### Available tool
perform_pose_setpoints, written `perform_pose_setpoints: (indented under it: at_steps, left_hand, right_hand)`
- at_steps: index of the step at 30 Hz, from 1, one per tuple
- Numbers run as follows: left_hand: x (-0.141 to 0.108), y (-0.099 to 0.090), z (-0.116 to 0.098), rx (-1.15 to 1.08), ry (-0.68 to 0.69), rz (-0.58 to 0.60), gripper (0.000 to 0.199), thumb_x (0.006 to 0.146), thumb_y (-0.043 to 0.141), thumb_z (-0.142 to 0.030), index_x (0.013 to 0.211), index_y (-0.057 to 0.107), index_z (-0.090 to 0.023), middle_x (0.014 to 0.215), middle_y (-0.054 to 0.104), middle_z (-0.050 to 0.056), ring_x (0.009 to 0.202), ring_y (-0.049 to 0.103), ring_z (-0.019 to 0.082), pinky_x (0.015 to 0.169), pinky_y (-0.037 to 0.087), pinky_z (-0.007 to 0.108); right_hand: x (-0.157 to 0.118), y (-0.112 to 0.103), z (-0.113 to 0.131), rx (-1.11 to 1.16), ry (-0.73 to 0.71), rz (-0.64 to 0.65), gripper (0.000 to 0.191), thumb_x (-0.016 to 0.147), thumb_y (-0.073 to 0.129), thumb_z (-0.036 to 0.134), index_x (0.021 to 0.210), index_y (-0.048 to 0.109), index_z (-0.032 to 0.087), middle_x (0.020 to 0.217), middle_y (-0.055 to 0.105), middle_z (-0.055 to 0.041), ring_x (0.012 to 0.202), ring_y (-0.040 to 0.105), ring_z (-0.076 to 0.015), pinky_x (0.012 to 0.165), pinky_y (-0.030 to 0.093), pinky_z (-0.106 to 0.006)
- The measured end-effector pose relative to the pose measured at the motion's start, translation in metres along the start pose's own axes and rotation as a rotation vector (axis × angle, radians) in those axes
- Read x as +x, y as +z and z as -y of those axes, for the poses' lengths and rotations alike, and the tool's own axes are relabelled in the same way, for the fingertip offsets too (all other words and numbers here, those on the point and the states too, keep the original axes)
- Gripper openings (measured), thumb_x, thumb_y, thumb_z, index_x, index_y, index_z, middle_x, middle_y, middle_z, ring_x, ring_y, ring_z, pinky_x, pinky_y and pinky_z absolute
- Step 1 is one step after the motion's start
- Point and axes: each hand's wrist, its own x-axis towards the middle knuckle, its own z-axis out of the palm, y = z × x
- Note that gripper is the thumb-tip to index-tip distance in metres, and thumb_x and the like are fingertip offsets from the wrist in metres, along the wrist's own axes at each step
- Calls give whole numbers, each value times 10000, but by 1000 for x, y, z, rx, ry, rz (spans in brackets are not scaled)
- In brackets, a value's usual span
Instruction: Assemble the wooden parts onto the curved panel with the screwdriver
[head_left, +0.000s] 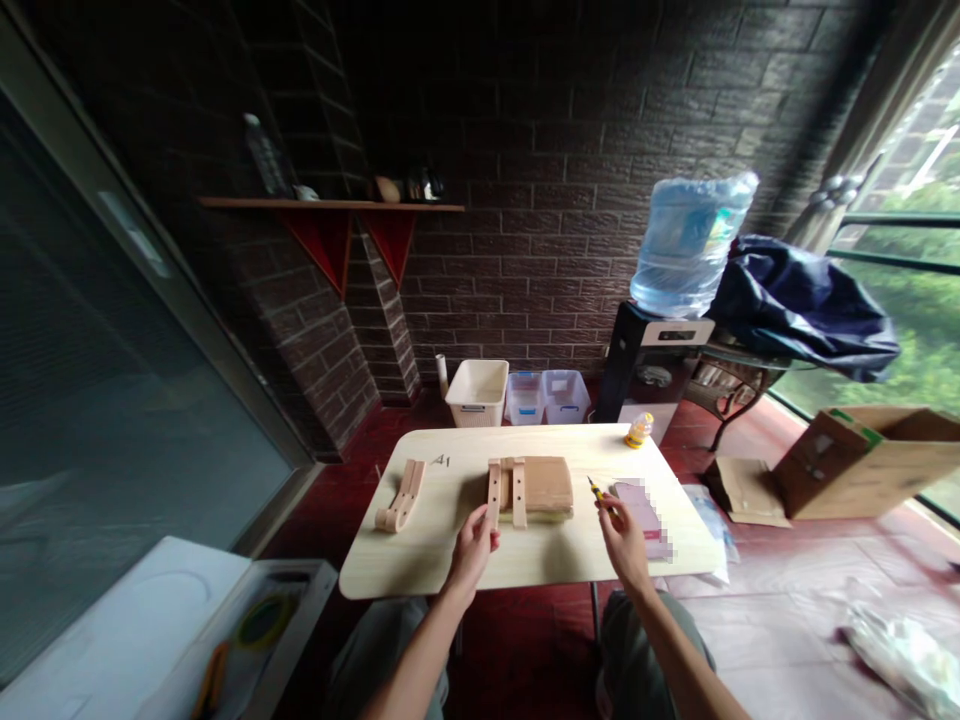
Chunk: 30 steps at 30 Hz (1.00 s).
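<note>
My right hand (621, 530) is closed around a yellow and black screwdriver (604, 497), its tip pointing up and left. My left hand (475, 545) is at the lower end of a light wooden strip (493, 490); its fingers are bent, and whether they grip the strip is too small to tell. A second strip with dark holes (519, 492) stands beside the first, against a brown wooden panel (549, 484). Farther left on the table (420, 570) lies a separate curved wooden piece (407, 495).
A pinkish sheet (642, 515) lies right of my right hand. At the back right corner stands a small yellow container (639, 431). Bins (478, 390), a water dispenser (652, 360) and a cardboard box (847, 465) are beyond the table. An open white case (247, 625) is at lower left.
</note>
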Motion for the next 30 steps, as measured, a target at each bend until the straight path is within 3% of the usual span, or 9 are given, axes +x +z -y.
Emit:
perform_pose_setpoints:
  at_steps: [4,8,12,17,24,30]
  left_hand:
    - [-7,-6,-8,4,-17,7,683,650,797,-607,1153,688,-158,760,684,17,671,666,145,650,572,285]
    - [-11,-7,-14,30,-33,26,660,662,780,-590,1159,684,-166,744,676,10,655,648,140,639,554,279]
    - [-14,-6,-14,32,-59,38,646,677,759,-544,1187,652,-163,751,679,6,656,640,132,672,555,285]
    - [-18,-2,-11,62,-74,37,665,672,739,-574,1193,633,-174,751,678,5,641,642,137,645,537,279]
    - [-8,-26,-19,167,-75,91,673,713,707,-689,1166,664,-193,830,692,34,709,659,159,654,523,272]
    - [8,-31,-37,265,3,80,639,753,674,-695,1164,681,-206,1227,713,139,1006,713,248,776,556,326]
  right_hand:
    - [7,7,-28,-211,-156,82,348,879,626,479,1063,723,200,1238,704,-170,1139,674,-327,975,558,-523]
    - [10,5,-49,-367,-225,188,325,910,562,419,1096,728,211,1309,678,-164,1232,642,-329,1076,502,-542]
    - [13,2,-57,-434,-249,283,351,947,509,413,1139,728,217,1375,653,-159,1289,617,-319,1100,491,-526]
    - [18,0,-57,-444,-301,353,319,939,512,372,1101,756,245,1311,706,-118,1314,606,-300,1146,451,-514]
    - [15,-4,-64,-402,-232,285,359,920,537,418,1115,767,221,1375,673,-122,1387,532,-337,1157,421,-557]
    - [12,-5,-57,-399,-200,154,404,932,537,506,1133,745,224,1348,677,-140,1297,597,-328,1122,450,-531]
